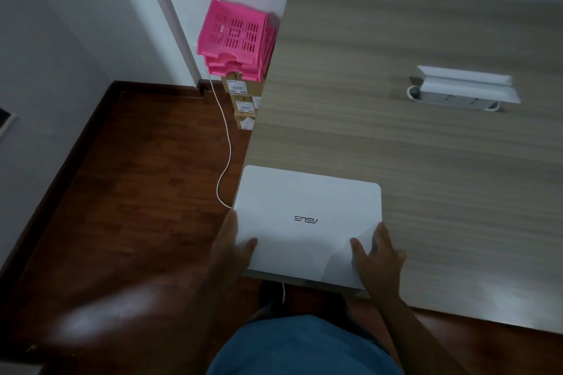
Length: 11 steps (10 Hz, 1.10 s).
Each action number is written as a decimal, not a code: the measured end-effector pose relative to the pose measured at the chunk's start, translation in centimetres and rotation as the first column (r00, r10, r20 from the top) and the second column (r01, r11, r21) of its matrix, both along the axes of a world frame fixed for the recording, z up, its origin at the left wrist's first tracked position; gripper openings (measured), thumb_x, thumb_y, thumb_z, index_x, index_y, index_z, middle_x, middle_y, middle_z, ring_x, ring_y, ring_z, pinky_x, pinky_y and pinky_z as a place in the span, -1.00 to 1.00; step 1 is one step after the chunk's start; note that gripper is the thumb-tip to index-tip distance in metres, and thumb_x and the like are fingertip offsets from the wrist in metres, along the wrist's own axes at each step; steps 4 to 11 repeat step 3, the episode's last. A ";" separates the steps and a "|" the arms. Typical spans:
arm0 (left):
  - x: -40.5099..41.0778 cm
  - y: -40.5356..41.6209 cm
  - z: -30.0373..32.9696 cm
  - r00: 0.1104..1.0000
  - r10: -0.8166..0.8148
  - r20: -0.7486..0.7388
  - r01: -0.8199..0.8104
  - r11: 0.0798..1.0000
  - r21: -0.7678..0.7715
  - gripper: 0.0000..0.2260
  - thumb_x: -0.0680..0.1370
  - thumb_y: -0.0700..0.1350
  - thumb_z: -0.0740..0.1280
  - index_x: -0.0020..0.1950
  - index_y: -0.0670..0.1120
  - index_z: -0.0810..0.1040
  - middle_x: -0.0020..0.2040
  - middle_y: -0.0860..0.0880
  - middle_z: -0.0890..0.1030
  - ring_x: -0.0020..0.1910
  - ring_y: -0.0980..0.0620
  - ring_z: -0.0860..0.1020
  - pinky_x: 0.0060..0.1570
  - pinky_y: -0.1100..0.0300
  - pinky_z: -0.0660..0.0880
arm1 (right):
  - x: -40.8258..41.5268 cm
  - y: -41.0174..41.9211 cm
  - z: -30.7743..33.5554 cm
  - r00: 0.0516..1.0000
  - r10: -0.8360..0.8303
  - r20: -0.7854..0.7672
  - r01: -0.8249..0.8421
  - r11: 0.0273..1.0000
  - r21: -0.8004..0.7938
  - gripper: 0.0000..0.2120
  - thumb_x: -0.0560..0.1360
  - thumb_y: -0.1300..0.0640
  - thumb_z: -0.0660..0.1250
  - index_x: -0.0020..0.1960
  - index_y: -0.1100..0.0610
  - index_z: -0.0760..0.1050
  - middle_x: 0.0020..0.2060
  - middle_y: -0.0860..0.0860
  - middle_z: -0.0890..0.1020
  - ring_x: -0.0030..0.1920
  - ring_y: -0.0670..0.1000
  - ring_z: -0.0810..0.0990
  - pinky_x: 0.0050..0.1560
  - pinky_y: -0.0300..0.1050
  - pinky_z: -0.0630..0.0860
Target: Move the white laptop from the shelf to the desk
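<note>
white laptop (307,222) lid shut, at the near left corner of the desk (411,161), its left and near edges at or just past the rim | left hand (231,240) and right hand (377,256) clasp its near corners, thumbs on top | risk: letting go here could tip it off the corner to the floor; white cable (227,143) hanging beside could snag

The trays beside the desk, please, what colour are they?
Bright pink trays, clearest in the head view.
</note>
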<state>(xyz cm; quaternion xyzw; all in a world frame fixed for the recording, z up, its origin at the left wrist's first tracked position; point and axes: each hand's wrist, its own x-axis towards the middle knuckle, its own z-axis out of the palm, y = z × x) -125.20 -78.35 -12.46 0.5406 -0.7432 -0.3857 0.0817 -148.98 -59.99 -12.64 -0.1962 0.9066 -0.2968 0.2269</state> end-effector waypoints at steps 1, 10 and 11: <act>0.0 0.0 0.3 1.000 -0.018 0.021 0.018 1.000 0.007 -0.26 0.50 -0.09 0.42 0.55 -0.23 0.10 0.56 -0.19 0.19 0.53 -0.11 0.18 0.42 0.23 0.03 | 0.1 0.0 0.2 0.999 -0.006 0.040 0.006 1.000 0.022 -0.29 0.50 -0.10 0.30 0.54 0.11 0.12 0.45 0.07 0.38 0.34 0.21 0.33 0.17 -0.17 0.06; 1.5 0.0 0.6 0.994 0.067 -0.081 -0.058 0.992 0.109 -0.26 0.54 0.12 0.30 0.58 -0.11 0.03 0.59 -0.12 0.11 0.54 -0.09 0.12 0.45 0.10 0.07 | -2.6 1.3 2.6 0.985 0.147 0.092 -0.154 0.986 0.068 -0.66 0.44 -0.06 0.35 0.15 0.07 0.52 0.01 -0.04 0.65 0.04 0.12 0.59 0.03 -0.11 0.32; 1.5 0.0 0.6 0.994 0.067 -0.081 -0.058 0.992 0.109 -0.26 0.54 0.12 0.30 0.58 -0.11 0.03 0.59 -0.12 0.11 0.54 -0.09 0.12 0.45 0.10 0.07 | -2.6 1.3 2.6 0.985 0.147 0.092 -0.154 0.986 0.068 -0.66 0.44 -0.06 0.35 0.15 0.07 0.52 0.01 -0.04 0.65 0.04 0.12 0.59 0.03 -0.11 0.32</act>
